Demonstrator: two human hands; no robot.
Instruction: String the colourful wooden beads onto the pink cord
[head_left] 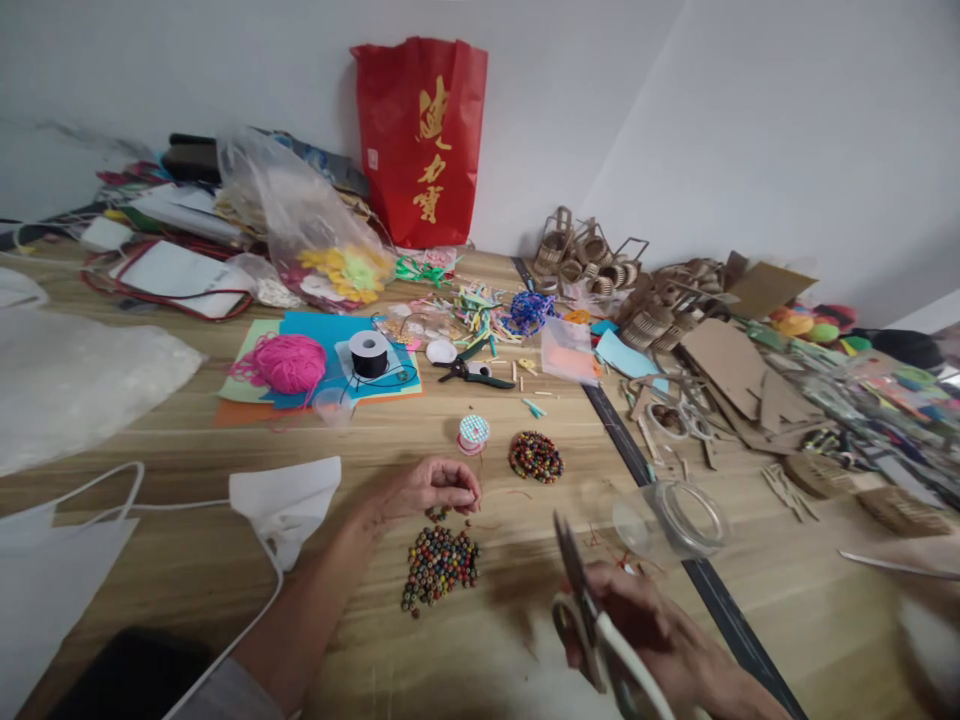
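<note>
Scissors (pixel 574 560) are gripped by the right hand (pixel 637 620), well apart from the left hand (pixel 450 487), where red thread (pixel 481 488) is pinched beside loose beads (pixel 442 565) on the worktop (pixel 360 645). The left forearm (pixel 311 610) is flanked by a white mask (pixel 289 503). Gold Chinese characters (pixel 432 110) are borne by a red bag (pixel 382 120).

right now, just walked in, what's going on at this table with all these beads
A person is working with both hands over small beads. The left hand has its thumb and fingers pinched together; what they hold is too small to make out. The right hand holds a pair of scissors, blades pointing away from the person. A loose pile of beads lies on the near side of the left hand; beyond it are a small spool and a round cluster of beads.
</note>
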